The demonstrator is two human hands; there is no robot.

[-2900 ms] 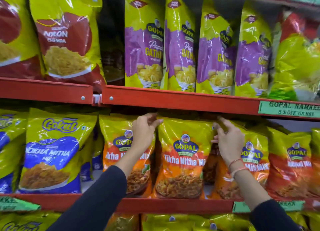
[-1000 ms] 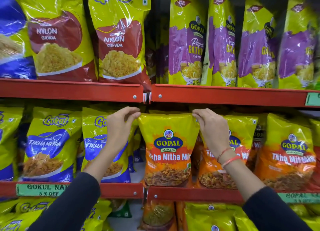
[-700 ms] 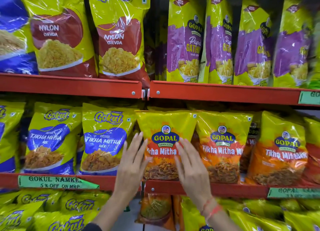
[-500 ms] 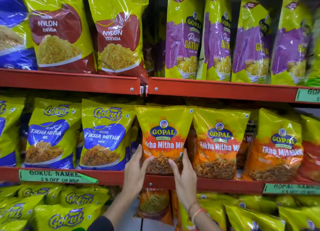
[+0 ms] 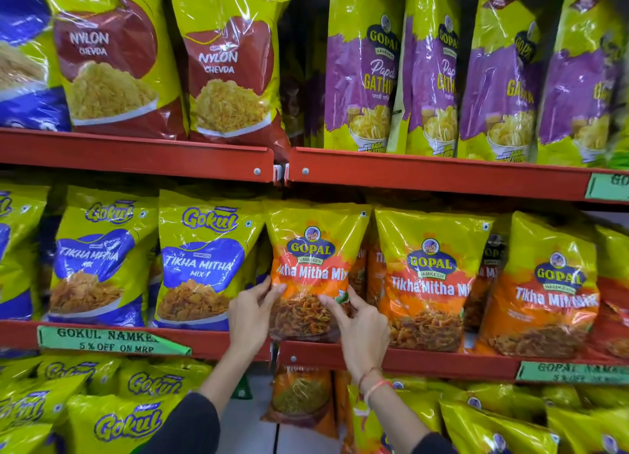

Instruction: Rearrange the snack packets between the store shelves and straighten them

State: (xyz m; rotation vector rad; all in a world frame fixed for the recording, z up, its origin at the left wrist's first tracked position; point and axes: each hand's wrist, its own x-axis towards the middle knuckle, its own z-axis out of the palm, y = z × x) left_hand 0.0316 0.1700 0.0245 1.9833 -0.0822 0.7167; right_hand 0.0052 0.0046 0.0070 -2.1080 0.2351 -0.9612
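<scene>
While it stands upright on the red middle shelf point(image 5: 442, 361), the Gopal Tikha Mitha Mix packet point(image 5: 315, 270) is gripped low down between both hands. The left hand point(image 5: 250, 317) and right hand point(image 5: 364, 327) curl their fingers point(image 5: 272, 292) around its bottom edges, a Gokul packet point(image 5: 204, 263) just left of them.

Packet: glossy yellow-and-orange plastic Gopal Tikha Mitha Mix pouch point(image 5: 315, 270)
Pose: upright, facing outward (lower corners covered by fingers)
Place: middle red shelf, left end of the orange Gopal row, just beside blue Gokul pouches point(image 5: 204, 263)
</scene>
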